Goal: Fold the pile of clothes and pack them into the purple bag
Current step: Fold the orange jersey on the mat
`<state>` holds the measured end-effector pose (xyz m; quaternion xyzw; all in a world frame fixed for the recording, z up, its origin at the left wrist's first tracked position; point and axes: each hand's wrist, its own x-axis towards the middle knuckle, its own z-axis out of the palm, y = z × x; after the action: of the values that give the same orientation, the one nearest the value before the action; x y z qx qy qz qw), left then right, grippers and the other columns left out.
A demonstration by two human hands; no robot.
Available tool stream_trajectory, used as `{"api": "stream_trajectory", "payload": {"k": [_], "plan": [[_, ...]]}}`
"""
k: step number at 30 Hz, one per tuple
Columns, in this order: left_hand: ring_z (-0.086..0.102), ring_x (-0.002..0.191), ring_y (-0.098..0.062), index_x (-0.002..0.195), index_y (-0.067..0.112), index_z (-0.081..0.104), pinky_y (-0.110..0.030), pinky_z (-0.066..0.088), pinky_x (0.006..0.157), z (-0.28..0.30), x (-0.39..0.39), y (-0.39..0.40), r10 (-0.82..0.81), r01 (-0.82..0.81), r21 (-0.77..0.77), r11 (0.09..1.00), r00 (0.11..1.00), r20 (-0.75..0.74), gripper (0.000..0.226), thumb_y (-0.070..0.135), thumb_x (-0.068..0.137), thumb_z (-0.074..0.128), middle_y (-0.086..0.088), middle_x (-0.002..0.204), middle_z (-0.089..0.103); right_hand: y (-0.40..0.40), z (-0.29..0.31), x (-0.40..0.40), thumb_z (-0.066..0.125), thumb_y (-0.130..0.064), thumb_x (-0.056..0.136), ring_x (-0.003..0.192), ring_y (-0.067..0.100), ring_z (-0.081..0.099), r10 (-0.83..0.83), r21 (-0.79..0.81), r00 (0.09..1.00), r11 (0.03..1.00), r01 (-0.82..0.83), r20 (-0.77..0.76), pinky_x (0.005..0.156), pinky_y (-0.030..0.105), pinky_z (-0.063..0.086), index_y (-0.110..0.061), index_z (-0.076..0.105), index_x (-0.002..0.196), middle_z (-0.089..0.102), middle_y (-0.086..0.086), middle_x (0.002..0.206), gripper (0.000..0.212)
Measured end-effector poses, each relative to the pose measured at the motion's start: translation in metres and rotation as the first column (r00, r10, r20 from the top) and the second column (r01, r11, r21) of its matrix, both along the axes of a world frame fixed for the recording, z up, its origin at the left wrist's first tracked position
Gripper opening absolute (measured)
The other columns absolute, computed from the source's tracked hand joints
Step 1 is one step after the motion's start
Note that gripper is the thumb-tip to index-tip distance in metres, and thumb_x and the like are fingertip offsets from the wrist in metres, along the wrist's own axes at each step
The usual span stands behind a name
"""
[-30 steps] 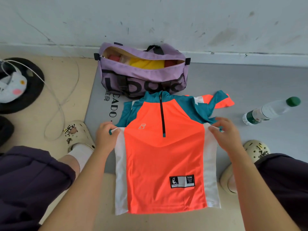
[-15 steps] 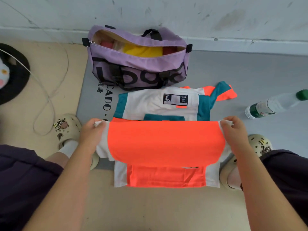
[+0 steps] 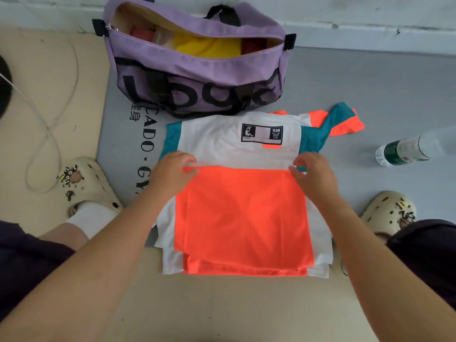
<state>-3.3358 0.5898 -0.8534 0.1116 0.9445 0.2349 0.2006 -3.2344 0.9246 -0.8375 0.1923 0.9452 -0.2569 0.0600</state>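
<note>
The orange, white and teal shirt (image 3: 243,213) lies folded on the floor in front of me, its black label panel facing up at the far end. One teal and orange sleeve sticks out at the far right. My left hand (image 3: 172,170) and my right hand (image 3: 313,172) sit at the two ends of the upper fold edge, fingers curled on the fabric. The purple bag (image 3: 197,80) stands unzipped just beyond the shirt, against the wall. Yellow and red clothes (image 3: 207,46) show inside it.
A plastic water bottle (image 3: 404,150) lies on the grey mat (image 3: 357,90) to the right. My cream clogs are at the left (image 3: 86,183) and right (image 3: 389,213) of the shirt. A white cable (image 3: 49,134) loops over the beige floor at left.
The shirt went from lying flat, front up, to folded with its hem and label by the bag. Both hands moved inward and lowered the orange fold onto the floor.
</note>
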Motion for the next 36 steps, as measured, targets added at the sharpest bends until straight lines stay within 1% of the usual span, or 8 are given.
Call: {"api": "stream_trajectory", "payload": {"k": [7,11,14,16,22,26,32,36], "plan": [[0.052,0.111,-0.019,0.114,0.02,0.059,-0.035,0.046,0.082,-0.009,-0.009,0.023,-0.083,0.115,-0.193,0.974,0.983,0.165,0.04,0.044,0.083,0.07,0.001,0.118,0.056,-0.014,-0.023,-0.009,0.077,-0.022,0.078,0.118,0.031,0.043,0.162,-0.009,0.942,0.986,-0.167,0.293,0.088,0.04,0.043,-0.009,0.057,0.119,0.053,0.011,0.12,0.048],[0.051,0.115,-0.025,0.117,0.026,0.062,-0.039,0.049,0.086,-0.009,-0.015,0.021,-0.221,0.335,-0.314,0.888,0.912,0.346,0.042,0.051,0.084,0.065,-0.004,0.122,0.053,-0.011,-0.026,-0.012,0.076,-0.033,0.078,0.113,0.029,0.039,0.188,0.102,0.899,0.964,-0.246,0.395,0.076,0.037,0.041,-0.01,0.058,0.099,0.048,0.01,0.11,0.036],[0.057,0.1,-0.02,0.085,0.032,0.066,-0.034,0.048,0.073,-0.005,-0.017,0.02,-0.245,0.313,-0.165,0.935,0.91,0.334,0.015,0.046,0.082,0.069,0.006,0.097,0.057,-0.007,-0.021,-0.01,0.074,-0.032,0.076,0.101,0.023,0.041,0.288,0.075,0.884,0.939,-0.337,0.369,0.063,0.031,0.033,-0.019,0.049,0.074,0.044,-0.002,0.091,0.029],[0.058,0.078,-0.016,0.067,0.026,0.057,-0.029,0.04,0.059,-0.001,-0.015,0.017,-0.233,0.282,-0.095,0.955,0.907,0.352,0.028,0.047,0.077,0.074,0.007,0.076,0.057,-0.003,-0.015,-0.006,0.072,-0.026,0.077,0.083,0.024,0.046,0.315,-0.011,0.882,0.943,-0.332,0.349,0.055,0.031,0.027,-0.023,0.035,0.065,0.043,-0.007,0.073,0.039],[0.046,0.061,-0.012,0.065,0.018,0.048,-0.028,0.031,0.054,0.021,-0.013,0.0,-0.269,0.423,-0.23,0.877,0.826,0.495,0.04,0.045,0.083,0.07,0.004,0.068,0.049,0.009,0.016,0.007,0.074,-0.025,0.079,0.062,0.023,0.053,0.254,-0.156,0.84,0.967,-0.203,0.48,0.057,0.032,0.044,-0.021,0.051,0.078,0.052,-0.001,0.069,0.023],[0.052,0.06,-0.018,0.061,0.015,0.044,-0.029,0.041,0.055,0.053,-0.009,-0.003,-0.242,0.418,-0.238,0.877,0.811,0.533,0.048,0.047,0.084,0.07,-0.001,0.065,0.046,0.007,0.059,0.006,0.063,-0.027,0.089,0.047,0.016,0.063,0.345,-0.164,0.688,0.934,-0.316,0.638,0.061,0.026,0.051,-0.017,0.057,0.07,0.063,0.005,0.069,0.023],[0.043,0.054,-0.021,0.052,0.016,0.037,-0.035,0.027,0.052,0.174,-0.034,0.003,-0.176,0.171,-0.191,0.967,0.984,-0.011,0.064,0.067,0.077,0.066,-0.003,0.052,0.039,0.02,0.178,-0.019,0.069,-0.029,0.086,0.075,0.027,0.054,0.152,0.055,0.965,0.984,-0.168,0.214,0.063,0.033,0.032,-0.012,0.055,0.064,0.05,0.0,0.062,0.031],[0.042,0.05,-0.018,0.055,0.017,0.037,-0.034,0.026,0.049,0.263,-0.041,0.006,0.049,-0.042,0.029,0.999,0.922,-0.383,0.065,0.075,0.075,0.059,0.001,0.05,0.04,0.018,0.266,-0.027,0.075,-0.045,0.077,0.077,0.02,0.052,0.07,0.064,0.979,0.996,-0.059,-0.191,0.069,0.029,0.031,-0.013,0.065,0.081,0.058,0.002,0.077,0.035]]}}
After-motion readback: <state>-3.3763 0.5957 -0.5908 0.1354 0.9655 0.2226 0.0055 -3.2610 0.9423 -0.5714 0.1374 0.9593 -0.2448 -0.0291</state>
